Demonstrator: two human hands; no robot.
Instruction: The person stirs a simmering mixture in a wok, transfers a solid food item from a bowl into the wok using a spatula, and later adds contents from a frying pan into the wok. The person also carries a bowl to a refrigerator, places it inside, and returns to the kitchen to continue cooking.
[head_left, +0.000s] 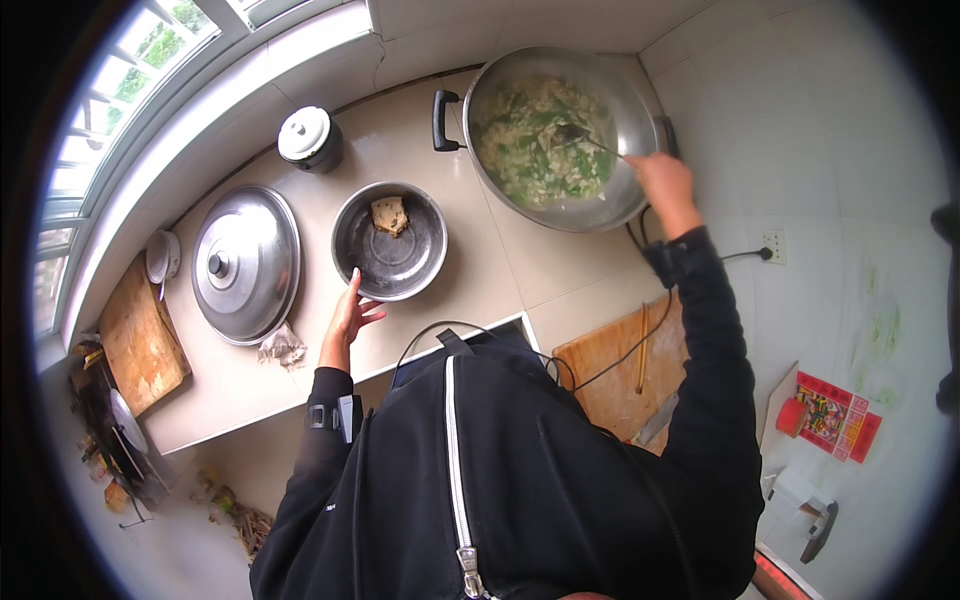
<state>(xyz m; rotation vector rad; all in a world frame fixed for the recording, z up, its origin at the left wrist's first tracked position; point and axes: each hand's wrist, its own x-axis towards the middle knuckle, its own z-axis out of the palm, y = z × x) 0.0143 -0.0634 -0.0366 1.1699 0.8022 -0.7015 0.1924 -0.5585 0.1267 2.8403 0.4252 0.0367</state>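
A large metal wok (634, 187) holds chopped green and pale food (536, 142) in cloudy liquid. My right hand (666, 191) grips the handle of a metal ladle (600, 145), whose dark head rests in the food. At the near left edge of a round metal basin (390, 285), my left hand (351, 319) has its fingers apart, with the thumb at the rim and the other fingers by the outer wall. Inside the basin lies one piece of pale, browned food (390, 216).
Left of the basin are a domed metal lid (247, 262), a crumpled cloth or bag (283, 347) and a white-lidded dark pot (309, 140). A wooden cutting board (142, 337) leans far left. Another wooden board (611, 356) lies right, crossed by a cable running near the wall socket (773, 246).
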